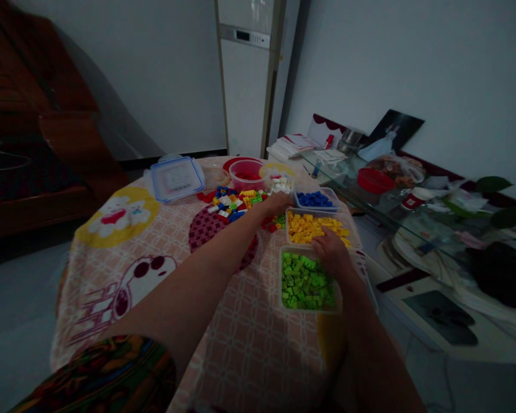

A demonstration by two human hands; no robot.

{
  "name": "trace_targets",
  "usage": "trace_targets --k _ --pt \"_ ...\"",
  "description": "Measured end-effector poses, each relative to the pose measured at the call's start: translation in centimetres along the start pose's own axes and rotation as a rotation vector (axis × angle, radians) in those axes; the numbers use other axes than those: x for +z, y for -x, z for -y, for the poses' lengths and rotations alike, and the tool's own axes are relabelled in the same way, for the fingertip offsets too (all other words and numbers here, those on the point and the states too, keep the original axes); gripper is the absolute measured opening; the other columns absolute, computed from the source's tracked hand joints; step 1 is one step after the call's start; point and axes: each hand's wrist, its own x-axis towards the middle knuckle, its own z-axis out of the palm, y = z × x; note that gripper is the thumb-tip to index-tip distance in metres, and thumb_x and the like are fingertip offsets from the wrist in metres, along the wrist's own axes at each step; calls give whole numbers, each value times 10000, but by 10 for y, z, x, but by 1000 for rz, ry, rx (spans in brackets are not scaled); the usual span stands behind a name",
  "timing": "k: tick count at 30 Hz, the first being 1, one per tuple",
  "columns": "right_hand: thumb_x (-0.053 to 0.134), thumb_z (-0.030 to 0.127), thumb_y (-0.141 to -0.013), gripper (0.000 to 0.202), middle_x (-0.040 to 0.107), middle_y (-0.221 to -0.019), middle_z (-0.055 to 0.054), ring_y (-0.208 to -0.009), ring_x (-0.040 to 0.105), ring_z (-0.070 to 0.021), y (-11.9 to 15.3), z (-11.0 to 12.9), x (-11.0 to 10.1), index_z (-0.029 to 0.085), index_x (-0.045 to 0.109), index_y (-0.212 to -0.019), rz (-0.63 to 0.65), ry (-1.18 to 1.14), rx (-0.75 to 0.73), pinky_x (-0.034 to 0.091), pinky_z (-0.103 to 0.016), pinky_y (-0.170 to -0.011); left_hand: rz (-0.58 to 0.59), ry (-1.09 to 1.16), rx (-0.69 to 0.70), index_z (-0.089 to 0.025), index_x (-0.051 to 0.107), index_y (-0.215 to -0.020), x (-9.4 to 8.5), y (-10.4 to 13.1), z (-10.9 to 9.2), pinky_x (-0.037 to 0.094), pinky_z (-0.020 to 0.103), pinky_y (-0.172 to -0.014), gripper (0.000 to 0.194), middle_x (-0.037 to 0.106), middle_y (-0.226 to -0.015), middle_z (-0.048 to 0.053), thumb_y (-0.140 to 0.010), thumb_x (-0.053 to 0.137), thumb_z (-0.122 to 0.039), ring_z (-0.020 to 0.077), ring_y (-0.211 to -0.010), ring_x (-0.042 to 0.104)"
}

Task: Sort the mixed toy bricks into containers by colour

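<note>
Three clear boxes of toy bricks sit on the counter, just right of the middle of the frame. The back one and the middle one have their long sides going left to right. The front one looks nearly square. One has blue bricks, one has bright yellow bricks and one has light green bricks. They are small and knobbly, too many to count. One mixed pile lies near the middle, its bricks pointing every way. The left hand is at the pile's right edge; I can't tell if its fingers pinch anything. The right hand reaches into the yellow bricks, fingers bent down; I can't tell if they grip one.
</note>
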Motion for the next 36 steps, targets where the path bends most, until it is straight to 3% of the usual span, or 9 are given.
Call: trace_targets --k 3,10,14,18,25,30,36 --pt "458 267 -997 325 717 -1286 -182 -1317 585 -317 -1 2 -1 195 759 -896 15 2 35 437 -506 -1146 24 -4 10 -220 763 -1160 -3 3 -4 510 302 -955 360 735 -1242 79 -945 477 -184 210 -1076 671" --pt "471 248 -988 314 706 -1315 -178 -1317 585 -309 -1 6 -3 186 762 -889 9 -36 50 417 -499 -1169 141 -50 -86 -214 699 -1270 -13 5 -13 527 313 -903 401 737 -1206 107 -948 469 -147 245 -1114 643" --pt "477 247 -987 312 696 -1333 -180 -1310 595 -328 -1 6 -5 187 765 -883 27 -27 58 429 -517 -1157 109 -28 -92 -217 700 -1278 -11 1 -10 525 326 -923 385 727 -1232 108 -974 464 -219 245 -1110 648" --pt "484 262 -989 307 709 -1309 -178 -1327 585 -327 -2 5 -5 196 770 -897 38 -25 45 420 -520 -1162 70 -30 -2 -216 735 -1184 -8 -2 -5 499 293 -965 345 718 -1271 83 -986 452 -230 213 -1109 658" --pt "450 281 -987 336 722 -1280 -178 -1298 590 -326 0 4 -3 199 765 -905 -3 -42 32 426 -520 -1148 143 -48 -76 -208 706 -1278 -14 2 -11 506 330 -897 376 729 -1213 121 -1006 456 -275 266 -1117 644" --pt "443 266 -998 335 689 -1333 -184 -1270 604 -313 0 5 -3 196 741 -859 9 3 43 441 -480 -1128 99 -68 -21 -188 725 -1238 -12 0 -10 494 317 -971 349 705 -1264 118 -988 490 -247 238 -1139 642" --pt "416 269 -1009 362 730 -1226 -169 -1223 621 -300 0 4 -2 215 719 -820 0 18 -1 453 -489 -1109 100 -102 -3 -166 765 -1110 -5 -5 -3 507 292 -873 299 722 -1196 139 -952 511 -186 223 -1026 668"
